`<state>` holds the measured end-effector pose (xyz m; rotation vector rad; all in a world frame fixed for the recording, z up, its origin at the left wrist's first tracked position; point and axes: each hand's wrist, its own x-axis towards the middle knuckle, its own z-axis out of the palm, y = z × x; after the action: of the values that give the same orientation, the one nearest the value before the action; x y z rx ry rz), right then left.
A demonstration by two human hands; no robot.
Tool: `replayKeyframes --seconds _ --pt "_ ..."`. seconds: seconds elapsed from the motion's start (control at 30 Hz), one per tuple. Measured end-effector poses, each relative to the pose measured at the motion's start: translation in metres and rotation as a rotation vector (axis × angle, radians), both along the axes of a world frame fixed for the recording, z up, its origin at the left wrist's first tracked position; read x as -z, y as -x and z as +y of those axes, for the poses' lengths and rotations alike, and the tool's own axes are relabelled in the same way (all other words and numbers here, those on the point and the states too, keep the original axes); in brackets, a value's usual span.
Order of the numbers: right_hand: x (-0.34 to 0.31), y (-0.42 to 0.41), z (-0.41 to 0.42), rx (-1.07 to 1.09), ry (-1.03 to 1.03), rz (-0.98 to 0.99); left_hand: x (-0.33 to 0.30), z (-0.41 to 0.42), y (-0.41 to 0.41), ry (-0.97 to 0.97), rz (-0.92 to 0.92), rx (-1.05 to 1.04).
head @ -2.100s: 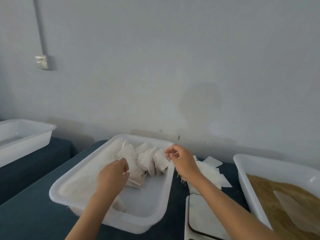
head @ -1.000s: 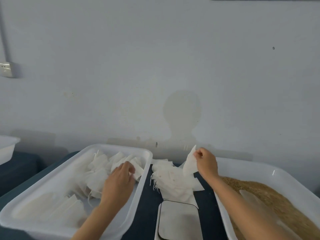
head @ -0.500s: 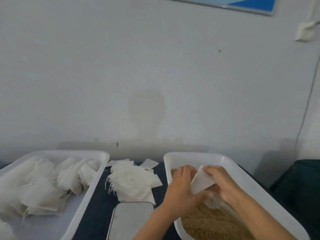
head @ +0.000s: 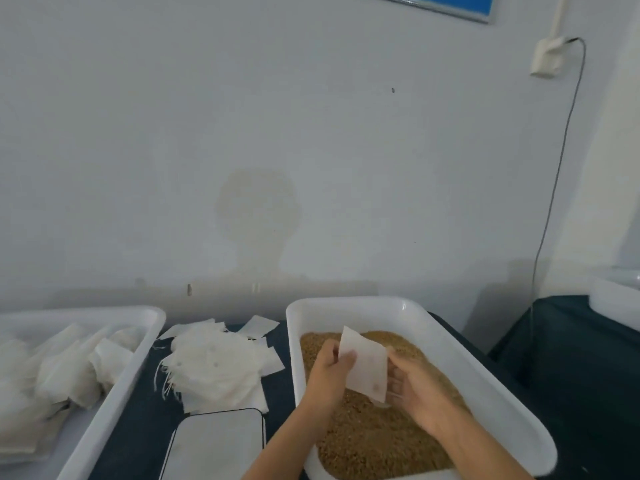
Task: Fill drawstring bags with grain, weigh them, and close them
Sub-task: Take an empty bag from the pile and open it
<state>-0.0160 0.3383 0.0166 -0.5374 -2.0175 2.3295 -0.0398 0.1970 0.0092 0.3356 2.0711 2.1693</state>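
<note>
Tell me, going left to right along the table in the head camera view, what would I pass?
White tub of bags → loose pile of empty bags → left hand → bag held over the grain → right hand → small white tub at far right.

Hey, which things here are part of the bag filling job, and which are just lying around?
In use: left hand and right hand holding empty bag; grain tub; bag pile; scale; filled-bag tub.

Lying about: wall socket; cable; blue sign.
</note>
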Motion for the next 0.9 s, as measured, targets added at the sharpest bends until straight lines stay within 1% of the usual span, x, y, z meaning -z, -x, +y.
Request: replayKeyframes --seconds 0.07,0.13,0.2,0.27,0.3,0.33,0.37,0.4,0.43,0.47,0.53,0.6,0.67,0.73,0.8,0.9 --pt "-0.001 0.000 0.001 -0.033 0.036 -0.012 0.004 -0.001 0.005 -0.059 -0.068 -0.004" --pt "0.000 0.000 0.003 -0.005 0.021 0.005 0.007 0.000 0.009 -0.045 -0.078 -0.042" --pt "0.003 -0.001 0.005 0.088 -0.099 0.040 0.009 0.001 0.011 0.110 0.017 -0.139" --pt "0.006 -0.003 0.003 0.166 -0.310 0.086 0.012 0.003 0.010 0.360 0.207 -0.238" --pt "0.008 -0.003 0.002 0.168 -0.407 0.111 0.013 0.005 0.009 0.467 0.322 -0.251" --pt "0.010 -0.003 0.000 0.146 -0.489 0.128 0.015 0.006 0.006 0.541 0.424 -0.220" --pt "0.011 -0.002 -0.002 0.111 -0.551 0.136 0.017 0.009 0.004 0.571 0.493 -0.150" --pt "0.013 -0.001 -0.004 0.073 -0.590 0.132 0.019 0.011 0.002 0.556 0.518 -0.064" --pt "0.012 -0.001 -0.005 0.044 -0.592 0.122 0.019 0.013 0.001 0.524 0.499 0.028" --pt "0.010 -0.002 -0.006 0.022 -0.550 0.107 0.019 0.014 -0.001 0.487 0.448 0.114" --pt "0.005 -0.005 -0.006 -0.023 -0.381 0.076 0.016 0.014 -0.001 0.383 0.335 0.211" --pt "0.001 -0.009 -0.006 -0.078 -0.200 0.065 0.014 0.012 -0.001 0.323 0.267 0.237" --pt "-0.002 -0.010 -0.007 -0.098 -0.069 0.062 0.014 0.013 -0.001 0.338 0.266 0.209" --pt "-0.004 -0.010 -0.009 -0.111 -0.040 0.058 0.015 0.012 0.000 0.348 0.285 0.155" --pt "-0.004 -0.010 -0.010 -0.131 -0.065 0.058 0.017 0.012 0.002 0.356 0.300 0.124" --pt "-0.004 -0.010 -0.010 -0.150 -0.036 0.063 0.016 0.010 0.003 0.292 0.240 0.156"
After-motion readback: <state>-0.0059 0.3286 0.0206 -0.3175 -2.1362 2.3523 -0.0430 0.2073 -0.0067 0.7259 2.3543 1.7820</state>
